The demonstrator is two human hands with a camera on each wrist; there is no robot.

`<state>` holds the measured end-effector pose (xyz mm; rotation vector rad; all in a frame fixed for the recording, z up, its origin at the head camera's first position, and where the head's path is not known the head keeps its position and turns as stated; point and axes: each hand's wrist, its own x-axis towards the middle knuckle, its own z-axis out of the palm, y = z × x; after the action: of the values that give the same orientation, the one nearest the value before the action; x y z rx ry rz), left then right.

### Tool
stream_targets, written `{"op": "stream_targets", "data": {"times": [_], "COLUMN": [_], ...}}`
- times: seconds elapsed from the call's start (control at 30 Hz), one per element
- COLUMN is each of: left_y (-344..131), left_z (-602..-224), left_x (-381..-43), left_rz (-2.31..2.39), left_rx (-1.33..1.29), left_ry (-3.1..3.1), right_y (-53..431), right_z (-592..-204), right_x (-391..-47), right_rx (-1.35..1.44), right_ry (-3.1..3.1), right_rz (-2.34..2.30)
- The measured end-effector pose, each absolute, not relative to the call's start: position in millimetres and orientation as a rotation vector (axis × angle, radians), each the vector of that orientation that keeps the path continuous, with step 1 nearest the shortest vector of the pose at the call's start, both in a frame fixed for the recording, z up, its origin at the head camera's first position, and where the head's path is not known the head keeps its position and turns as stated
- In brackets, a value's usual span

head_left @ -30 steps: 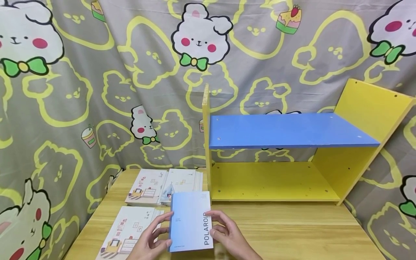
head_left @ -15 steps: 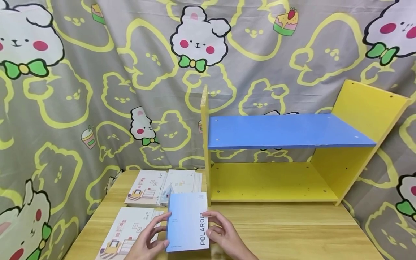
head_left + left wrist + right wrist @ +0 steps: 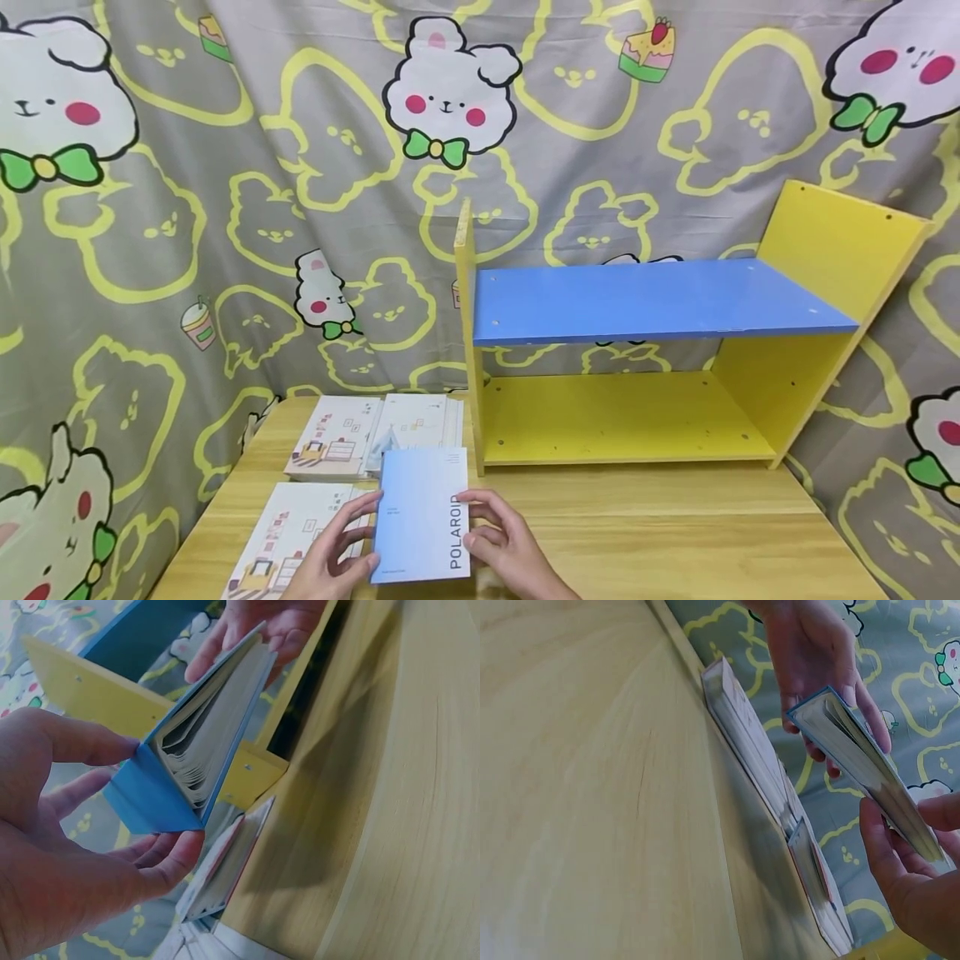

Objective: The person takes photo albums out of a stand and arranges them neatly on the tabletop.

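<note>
Both hands hold a blue-to-white photo album (image 3: 422, 517) with POLAROID printed on its cover, raised above the table. The left hand (image 3: 339, 546) grips its left edge; the left wrist view shows thumb and fingers pinching the blue spine (image 3: 161, 795). At the opposite edge, the right hand (image 3: 504, 542) holds the album between thumb and fingers, by the page side in the right wrist view (image 3: 885, 784). The pages look loosely fanned between the covers. Behind and left of it lie white picture-covered albums (image 3: 333, 433), another pile (image 3: 292, 533) nearer the front.
A yellow shelf unit (image 3: 600, 417) with a blue middle board (image 3: 652, 300) stands at the back right of the wooden table (image 3: 660, 533). Patterned grey cloth (image 3: 337, 200) hangs behind and at the sides.
The whole head view shifts slightly, so everything sits a little further left. Both hands keep their hold on the album, which stays nearly still over the table.
</note>
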<state>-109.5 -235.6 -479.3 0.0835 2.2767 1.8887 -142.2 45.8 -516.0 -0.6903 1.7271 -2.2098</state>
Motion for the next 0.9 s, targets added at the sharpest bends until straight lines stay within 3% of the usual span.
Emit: {"op": "stream_targets", "data": {"times": [0.9], "left_y": [-261], "left_z": [-478], "left_x": [-109], "left_rz": [1.835], "left_rx": [0.112], "left_ry": [2.285], "right_y": [19], "right_z": [-512], "right_x": [-135], "right_rx": [-0.486], "right_ry": [1.695], "right_rz": [-2.237]}}
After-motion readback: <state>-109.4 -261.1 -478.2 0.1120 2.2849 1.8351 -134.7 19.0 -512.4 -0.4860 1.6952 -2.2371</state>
